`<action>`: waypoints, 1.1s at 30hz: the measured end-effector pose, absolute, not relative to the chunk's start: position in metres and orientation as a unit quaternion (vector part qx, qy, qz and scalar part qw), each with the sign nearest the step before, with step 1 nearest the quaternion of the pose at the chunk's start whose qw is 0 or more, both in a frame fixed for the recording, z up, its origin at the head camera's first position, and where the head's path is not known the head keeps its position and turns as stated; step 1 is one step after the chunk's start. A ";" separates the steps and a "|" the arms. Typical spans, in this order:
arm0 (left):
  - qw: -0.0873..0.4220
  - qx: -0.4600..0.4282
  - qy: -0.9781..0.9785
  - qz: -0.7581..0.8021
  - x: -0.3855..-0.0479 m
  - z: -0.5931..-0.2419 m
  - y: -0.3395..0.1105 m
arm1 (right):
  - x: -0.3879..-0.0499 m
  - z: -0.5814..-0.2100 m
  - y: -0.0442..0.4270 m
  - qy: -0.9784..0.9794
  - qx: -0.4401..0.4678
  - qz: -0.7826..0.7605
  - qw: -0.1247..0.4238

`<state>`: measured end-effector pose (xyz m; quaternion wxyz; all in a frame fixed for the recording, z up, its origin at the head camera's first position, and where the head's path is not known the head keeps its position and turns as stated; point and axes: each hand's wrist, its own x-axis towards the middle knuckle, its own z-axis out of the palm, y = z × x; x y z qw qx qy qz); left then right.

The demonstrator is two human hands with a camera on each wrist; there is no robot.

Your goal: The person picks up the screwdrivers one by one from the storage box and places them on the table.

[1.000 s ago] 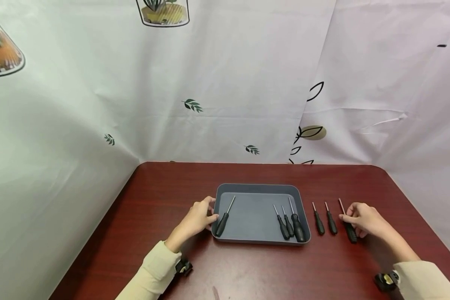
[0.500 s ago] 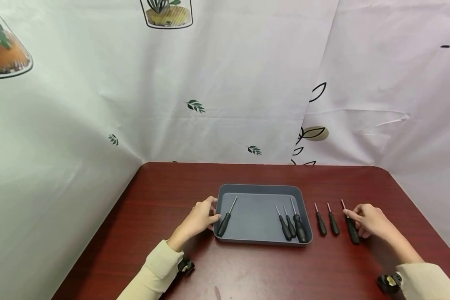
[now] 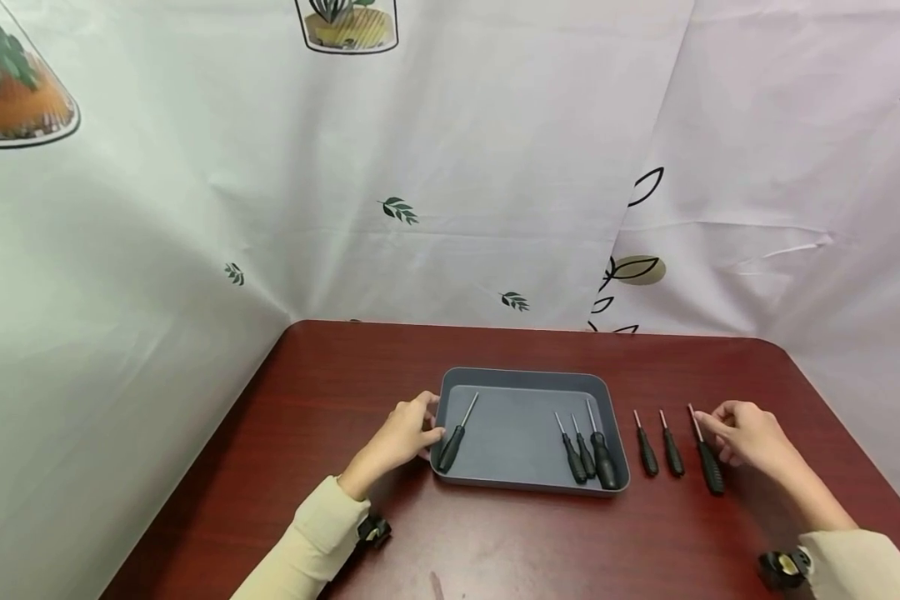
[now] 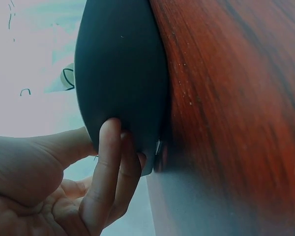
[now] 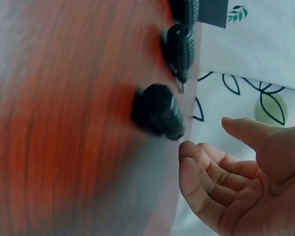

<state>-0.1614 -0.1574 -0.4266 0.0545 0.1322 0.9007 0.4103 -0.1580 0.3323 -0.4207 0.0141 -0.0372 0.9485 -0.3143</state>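
Observation:
My left hand (image 3: pixel 397 435) pinches the left wall of a grey rectangular tray (image 3: pixel 513 429), the thumb over the rim and the fingers against the outside, as the left wrist view shows. Inside the tray one black-handled screwdriver (image 3: pixel 452 448) lies at the left, with several more at the right, among them a thick-handled one (image 3: pixel 603 462). My right hand (image 3: pixel 753 437) is just right of the rightmost screwdriver (image 3: pixel 711 471) on the table. In the right wrist view, thumb and fingers stand apart, clear of that screwdriver's handle (image 5: pixel 162 109).
Two smaller screwdrivers, a left one (image 3: pixel 648 457) and a right one (image 3: pixel 673 457), lie side by side between the tray and the rightmost screwdriver. The dark red table (image 3: pixel 360 358) ends at the back against a pale printed cloth (image 3: pixel 450 167).
My right hand has let go of the rightmost screwdriver and moved slightly right and up from it. That screwdriver stays on the table. My left hand still holds the tray; the head view shifted slightly.

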 end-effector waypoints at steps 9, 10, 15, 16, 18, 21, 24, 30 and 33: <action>0.061 0.134 0.898 0.415 -0.164 -0.426 -0.155 | -0.157 -0.408 0.318 0.947 -0.043 -0.318 -0.018; 0.062 0.134 0.897 0.416 -0.165 -0.426 -0.154 | -0.156 -0.407 0.316 0.946 -0.045 -0.319 -0.022; 0.063 0.134 0.897 0.416 -0.164 -0.428 -0.155 | -0.158 -0.399 0.305 0.936 -0.047 -0.347 -0.022; 0.062 0.133 0.898 0.415 -0.164 -0.428 -0.155 | -0.158 -0.398 0.303 0.932 -0.046 -0.359 -0.020; 0.062 0.132 0.899 0.414 -0.164 -0.427 -0.155 | -0.160 -0.398 0.301 0.924 -0.044 -0.380 -0.013; 0.061 0.129 0.900 0.412 -0.164 -0.427 -0.155 | -0.162 -0.396 0.297 0.912 -0.042 -0.409 -0.006; 0.061 0.128 0.902 0.408 -0.163 -0.426 -0.156 | -0.164 -0.393 0.291 0.902 -0.041 -0.430 0.000; 0.058 0.129 0.905 0.401 -0.162 -0.426 -0.157 | -0.166 -0.387 0.277 0.878 -0.047 -0.476 0.030; 0.057 0.130 0.905 0.400 -0.162 -0.427 -0.157 | -0.166 -0.385 0.268 0.868 -0.058 -0.491 0.048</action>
